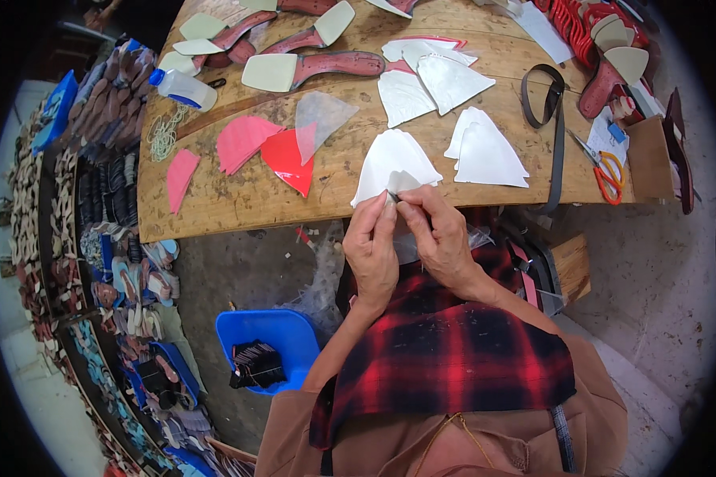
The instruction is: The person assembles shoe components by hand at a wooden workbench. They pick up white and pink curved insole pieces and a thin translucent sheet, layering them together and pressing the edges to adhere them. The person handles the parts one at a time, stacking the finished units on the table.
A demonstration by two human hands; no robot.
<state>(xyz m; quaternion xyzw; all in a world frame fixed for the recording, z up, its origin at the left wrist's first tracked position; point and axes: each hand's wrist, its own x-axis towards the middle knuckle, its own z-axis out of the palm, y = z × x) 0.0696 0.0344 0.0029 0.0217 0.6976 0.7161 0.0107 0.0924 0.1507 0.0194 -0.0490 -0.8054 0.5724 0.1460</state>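
Note:
At the table's near edge my left hand (374,253) and my right hand (444,242) meet with fingertips pinched together. What sits between them is too small to name; a dark speck shows there. Just beyond the fingertips lies a stack of white curved-edge pieces (391,159), its near part overlapped by a greyish flap. Another white stack (485,151) is to the right. Farther back are more white pieces (452,82) with a red edge beneath. Pink pieces (247,143), a glossy red piece (291,161) and a translucent piece (324,119) lie to the left.
Shoe-shaped forms with pale toes (326,67) lie along the back. A bottle with a blue cap (184,89) stands left. Orange-handled scissors (606,176), a black strap (557,151) and a cardboard box (652,159) are right. A blue bin (298,334) sits on the floor.

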